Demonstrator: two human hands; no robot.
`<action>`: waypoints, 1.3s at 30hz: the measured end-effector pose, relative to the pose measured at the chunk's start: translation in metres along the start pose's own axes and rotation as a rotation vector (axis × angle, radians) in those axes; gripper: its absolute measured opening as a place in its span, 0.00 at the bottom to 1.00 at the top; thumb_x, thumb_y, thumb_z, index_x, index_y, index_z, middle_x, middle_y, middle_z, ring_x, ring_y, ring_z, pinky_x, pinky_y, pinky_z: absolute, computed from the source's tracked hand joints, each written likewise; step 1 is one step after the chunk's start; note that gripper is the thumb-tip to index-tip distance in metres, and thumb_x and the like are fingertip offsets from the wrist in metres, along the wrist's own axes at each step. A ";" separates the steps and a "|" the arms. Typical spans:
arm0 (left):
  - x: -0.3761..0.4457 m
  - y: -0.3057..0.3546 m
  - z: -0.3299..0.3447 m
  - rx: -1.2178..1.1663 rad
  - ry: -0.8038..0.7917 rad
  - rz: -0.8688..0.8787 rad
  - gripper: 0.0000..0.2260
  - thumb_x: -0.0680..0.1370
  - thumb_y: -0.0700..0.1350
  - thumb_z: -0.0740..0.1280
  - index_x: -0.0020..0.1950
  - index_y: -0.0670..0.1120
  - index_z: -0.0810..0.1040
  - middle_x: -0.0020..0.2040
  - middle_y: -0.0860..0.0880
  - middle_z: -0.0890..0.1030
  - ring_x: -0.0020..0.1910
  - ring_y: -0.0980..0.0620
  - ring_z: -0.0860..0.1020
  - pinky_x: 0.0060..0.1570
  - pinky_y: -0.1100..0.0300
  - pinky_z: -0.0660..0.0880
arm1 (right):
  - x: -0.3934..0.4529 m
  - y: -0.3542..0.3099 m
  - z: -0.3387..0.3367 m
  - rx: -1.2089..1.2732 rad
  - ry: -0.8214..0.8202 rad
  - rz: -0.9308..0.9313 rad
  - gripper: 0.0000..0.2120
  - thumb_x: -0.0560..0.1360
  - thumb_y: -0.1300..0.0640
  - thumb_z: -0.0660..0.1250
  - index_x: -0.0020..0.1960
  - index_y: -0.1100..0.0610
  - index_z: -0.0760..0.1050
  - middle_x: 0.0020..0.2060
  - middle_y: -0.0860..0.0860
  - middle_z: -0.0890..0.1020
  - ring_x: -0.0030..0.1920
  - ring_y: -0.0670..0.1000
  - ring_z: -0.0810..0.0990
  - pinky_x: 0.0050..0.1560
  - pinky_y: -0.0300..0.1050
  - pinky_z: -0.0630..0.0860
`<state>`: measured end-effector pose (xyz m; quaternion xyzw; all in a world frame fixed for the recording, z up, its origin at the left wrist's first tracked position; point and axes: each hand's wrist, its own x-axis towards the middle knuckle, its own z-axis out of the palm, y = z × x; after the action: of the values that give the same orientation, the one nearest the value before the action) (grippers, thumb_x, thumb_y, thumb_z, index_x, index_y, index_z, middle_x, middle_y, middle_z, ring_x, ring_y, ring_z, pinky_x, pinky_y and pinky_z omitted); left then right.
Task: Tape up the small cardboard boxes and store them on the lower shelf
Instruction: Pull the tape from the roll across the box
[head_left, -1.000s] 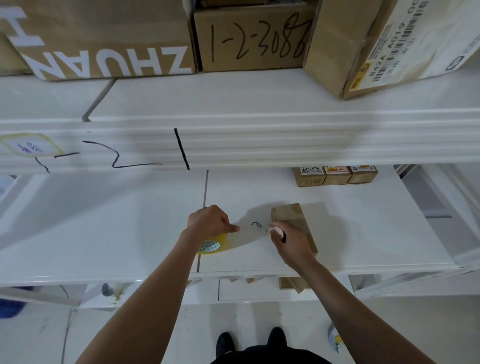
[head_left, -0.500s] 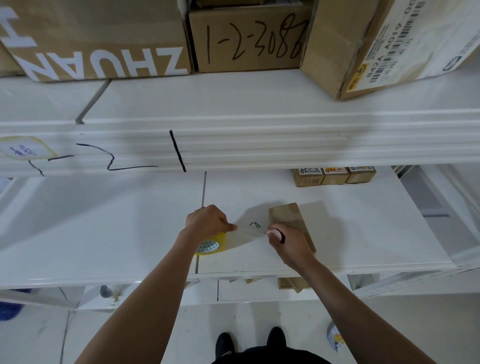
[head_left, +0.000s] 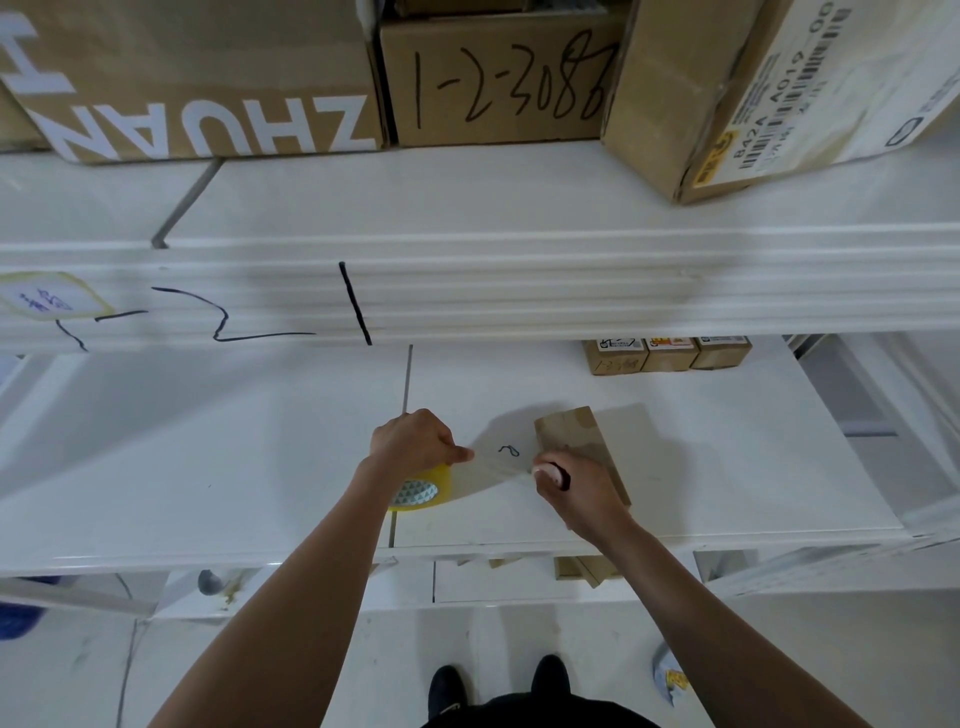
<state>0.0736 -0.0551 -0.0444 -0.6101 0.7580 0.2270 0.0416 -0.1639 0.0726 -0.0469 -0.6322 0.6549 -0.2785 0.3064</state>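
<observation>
Across the top of the view ran the upper shelf (head_left: 467, 208), loaded with three large cartons: one printed ZHUAN (head_left: 197, 78), one hand-marked 1-2-3088 (head_left: 498, 78), and a tilted one with a barcode label (head_left: 753, 93). Below it, the white shelf (head_left: 208, 467) carried the work. At its back right stood a row of three small labelled boxes (head_left: 667, 353), side by side and touching.

Nearer the front lay the small cardboard box (head_left: 571, 436), flat on the shelf and angled slightly, with tape already across its far end. A person's right hand (head_left: 582, 488) rested over the box's near part, its fingers curled and pinching the free end of a strip of clear tape (head_left: 498, 467); a dark object showed within that grip, too hidden to identify. The strip stretched leftward, taut, to the yellow tape roll (head_left: 423, 488), which the left hand (head_left: 415, 441) gripped from above with fingers clenched round it, thumb extended along the tape.

A small blue scribble (head_left: 509, 451) marked the shelf surface beneath the strip. Black shoes (head_left: 498, 680) stood on the floor below.
</observation>
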 end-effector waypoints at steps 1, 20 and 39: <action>0.000 0.000 0.000 -0.001 0.001 -0.001 0.19 0.69 0.73 0.68 0.36 0.58 0.81 0.37 0.60 0.79 0.41 0.54 0.78 0.41 0.58 0.70 | 0.000 0.000 0.000 0.001 -0.001 0.000 0.05 0.80 0.59 0.67 0.46 0.58 0.79 0.34 0.49 0.78 0.33 0.43 0.73 0.36 0.36 0.69; 0.001 -0.001 0.001 0.006 0.007 -0.003 0.18 0.69 0.72 0.68 0.33 0.58 0.79 0.36 0.60 0.79 0.40 0.54 0.78 0.41 0.58 0.70 | 0.001 0.005 0.003 0.028 -0.024 -0.001 0.07 0.78 0.60 0.67 0.41 0.54 0.78 0.32 0.47 0.76 0.32 0.42 0.71 0.34 0.32 0.67; 0.000 0.000 -0.001 0.012 -0.003 0.016 0.18 0.70 0.71 0.68 0.39 0.57 0.82 0.36 0.60 0.78 0.39 0.55 0.77 0.40 0.58 0.69 | 0.001 0.010 0.003 0.067 -0.043 0.023 0.03 0.74 0.61 0.69 0.46 0.56 0.81 0.36 0.47 0.81 0.36 0.40 0.76 0.37 0.31 0.70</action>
<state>0.0742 -0.0553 -0.0435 -0.6034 0.7641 0.2237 0.0448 -0.1681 0.0723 -0.0569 -0.6198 0.6458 -0.2829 0.3446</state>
